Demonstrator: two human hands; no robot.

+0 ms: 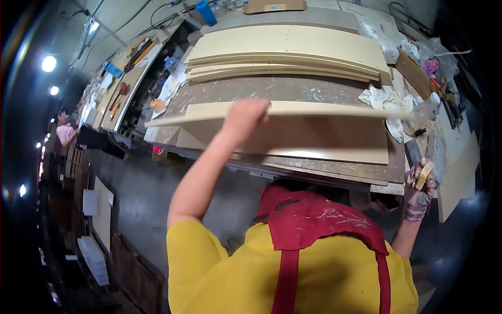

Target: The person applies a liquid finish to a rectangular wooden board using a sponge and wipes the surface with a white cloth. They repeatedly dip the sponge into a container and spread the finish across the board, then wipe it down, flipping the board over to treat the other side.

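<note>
My left hand [246, 121], bare and a little blurred, is closed on the edge of a long, thin pale board [329, 112]. That board is held almost edge-on above the bench. Beneath it a second pale panel [334, 145] lies flat near the front edge of the worktable [314, 89]; the raised board and my hand hide part of it. Off the table's right front corner is my right hand [417, 194], in a stained pinkish glove. Its fingers are wrapped round a small tan block [424, 175]; whether it is wood or sponge I cannot make out.
A stack of pale boards [282, 47] lies at the back of the table. Crumpled white cloth [387, 99] and a clear plastic bottle [426, 110] are at the right. A panel [457, 178] leans there. Another person [67, 133] stands far left beside a cluttered bench [125, 89].
</note>
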